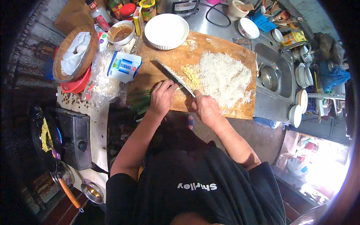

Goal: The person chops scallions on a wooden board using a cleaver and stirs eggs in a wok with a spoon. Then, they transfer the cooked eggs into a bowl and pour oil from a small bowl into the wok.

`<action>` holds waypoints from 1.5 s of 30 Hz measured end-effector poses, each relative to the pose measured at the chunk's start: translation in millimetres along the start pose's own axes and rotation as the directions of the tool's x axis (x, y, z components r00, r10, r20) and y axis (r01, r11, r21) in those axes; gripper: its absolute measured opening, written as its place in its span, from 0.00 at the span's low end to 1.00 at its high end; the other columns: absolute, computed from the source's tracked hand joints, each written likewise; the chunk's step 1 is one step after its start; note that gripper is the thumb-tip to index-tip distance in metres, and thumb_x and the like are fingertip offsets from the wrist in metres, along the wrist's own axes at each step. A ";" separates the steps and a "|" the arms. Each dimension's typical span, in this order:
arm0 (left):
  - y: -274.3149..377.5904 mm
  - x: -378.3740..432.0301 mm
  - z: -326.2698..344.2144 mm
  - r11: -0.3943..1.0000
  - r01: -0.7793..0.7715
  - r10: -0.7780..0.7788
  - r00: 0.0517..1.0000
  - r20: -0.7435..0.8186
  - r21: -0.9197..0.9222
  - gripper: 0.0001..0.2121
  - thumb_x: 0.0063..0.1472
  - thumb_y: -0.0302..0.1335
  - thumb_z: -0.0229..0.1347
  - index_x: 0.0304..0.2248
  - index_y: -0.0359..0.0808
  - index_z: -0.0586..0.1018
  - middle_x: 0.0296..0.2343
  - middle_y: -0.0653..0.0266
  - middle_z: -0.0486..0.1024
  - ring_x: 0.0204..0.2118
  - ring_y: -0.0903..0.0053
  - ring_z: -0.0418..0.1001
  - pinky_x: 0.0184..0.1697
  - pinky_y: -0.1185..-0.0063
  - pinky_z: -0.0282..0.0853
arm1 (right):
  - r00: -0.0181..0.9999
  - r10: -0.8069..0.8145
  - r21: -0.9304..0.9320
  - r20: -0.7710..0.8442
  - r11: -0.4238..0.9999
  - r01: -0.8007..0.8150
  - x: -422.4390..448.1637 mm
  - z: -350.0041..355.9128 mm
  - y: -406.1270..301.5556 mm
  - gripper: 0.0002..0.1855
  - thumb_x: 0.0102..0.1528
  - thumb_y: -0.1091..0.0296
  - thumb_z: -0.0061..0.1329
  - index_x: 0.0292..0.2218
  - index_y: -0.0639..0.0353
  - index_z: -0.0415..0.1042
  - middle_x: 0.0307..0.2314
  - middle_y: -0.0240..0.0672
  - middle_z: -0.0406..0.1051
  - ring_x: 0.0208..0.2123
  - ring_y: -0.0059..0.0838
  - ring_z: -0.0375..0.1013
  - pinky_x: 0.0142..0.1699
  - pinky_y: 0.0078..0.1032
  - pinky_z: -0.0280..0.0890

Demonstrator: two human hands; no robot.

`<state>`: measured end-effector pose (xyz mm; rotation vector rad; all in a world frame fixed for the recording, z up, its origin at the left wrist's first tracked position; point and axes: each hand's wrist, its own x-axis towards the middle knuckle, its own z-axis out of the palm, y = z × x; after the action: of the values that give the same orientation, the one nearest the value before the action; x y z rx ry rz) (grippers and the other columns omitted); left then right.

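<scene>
My right hand (207, 109) grips a kitchen knife (175, 78), its broad blade slanting up and left across a wooden cutting board (230, 45). Close to the blade, the curled fingers of my left hand (163, 96) hold a bunch of long green stalks (141, 101), perhaps scallions, against the board. Their pale ends reach towards the knife; my fingers hide part of them. Right of the blade lies a small heap of finely chopped yellow pieces (190, 76). It touches a broad pile of white shreds (225, 78). A white fluted dish (166, 30) stands at the board's far edge.
A steel sink (285, 60) holding a metal bowl (269, 78) lies to the right. On the left are a plastic bag (105, 87), a basket (91, 53) with a white cloth, and a bowl of brown sauce (122, 33). Yellow food cooks in a wok (38, 140) over a blue flame.
</scene>
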<state>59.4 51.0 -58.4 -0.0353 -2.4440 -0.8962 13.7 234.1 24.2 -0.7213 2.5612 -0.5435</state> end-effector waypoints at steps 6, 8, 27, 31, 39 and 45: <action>15.8 11.4 -7.0 0.992 0.120 -0.120 0.993 -0.003 0.024 0.05 0.48 0.18 0.54 0.27 0.35 0.76 0.27 0.57 0.71 0.33 0.58 0.71 0.36 0.66 0.68 | 1.000 -0.016 0.019 0.021 1.000 0.015 -13.0 -25.8 -2.2 0.10 0.55 0.68 0.44 0.38 0.62 0.64 0.23 0.59 0.70 0.30 0.58 0.72 0.35 0.48 0.65; 8.7 7.8 -3.1 0.995 0.097 -0.098 0.995 0.003 0.029 0.04 0.48 0.18 0.54 0.26 0.35 0.76 0.27 0.57 0.71 0.33 0.58 0.71 0.36 0.66 0.68 | 0.998 0.012 0.017 0.067 1.000 -0.013 -16.1 -28.7 -10.0 0.11 0.54 0.67 0.44 0.38 0.62 0.64 0.23 0.58 0.70 0.30 0.58 0.72 0.35 0.47 0.65; -2.6 8.2 1.7 0.994 0.073 -0.082 0.991 0.109 0.077 0.12 0.44 0.18 0.56 0.33 0.34 0.78 0.33 0.57 0.75 0.36 0.58 0.70 0.39 0.68 0.67 | 0.999 -0.033 0.017 0.030 0.999 0.033 -15.1 -22.5 -18.5 0.10 0.54 0.67 0.44 0.36 0.63 0.65 0.21 0.57 0.70 0.28 0.57 0.72 0.33 0.47 0.66; 6.2 4.3 -1.1 0.994 0.092 -0.097 0.990 0.099 0.055 0.11 0.45 0.21 0.57 0.32 0.34 0.78 0.31 0.57 0.75 0.33 0.58 0.70 0.38 0.68 0.67 | 0.998 -0.059 0.093 -0.005 0.994 0.059 8.4 0.9 7.8 0.11 0.52 0.66 0.46 0.35 0.63 0.66 0.22 0.56 0.71 0.27 0.58 0.72 0.33 0.47 0.67; 6.7 4.9 9.3 0.998 0.050 -0.050 0.999 -0.001 0.037 0.04 0.47 0.20 0.55 0.26 0.33 0.78 0.27 0.57 0.73 0.32 0.59 0.70 0.37 0.67 0.68 | 0.998 -0.060 0.023 0.028 0.998 0.059 -10.3 -21.9 -9.4 0.09 0.52 0.68 0.45 0.34 0.65 0.66 0.21 0.56 0.70 0.28 0.58 0.72 0.33 0.44 0.66; 6.9 -1.9 10.6 0.999 -0.027 0.030 0.998 -0.062 0.038 0.07 0.47 0.20 0.54 0.29 0.36 0.79 0.29 0.60 0.74 0.35 0.61 0.70 0.40 0.69 0.68 | 0.999 -0.040 0.037 0.015 0.999 0.039 10.3 -3.2 -6.0 0.11 0.51 0.66 0.46 0.34 0.64 0.68 0.23 0.58 0.71 0.30 0.58 0.72 0.36 0.47 0.66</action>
<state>57.4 63.1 -61.9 -0.0282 -2.3951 -0.8268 6.5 224.4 26.7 -0.7617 2.5207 -0.5931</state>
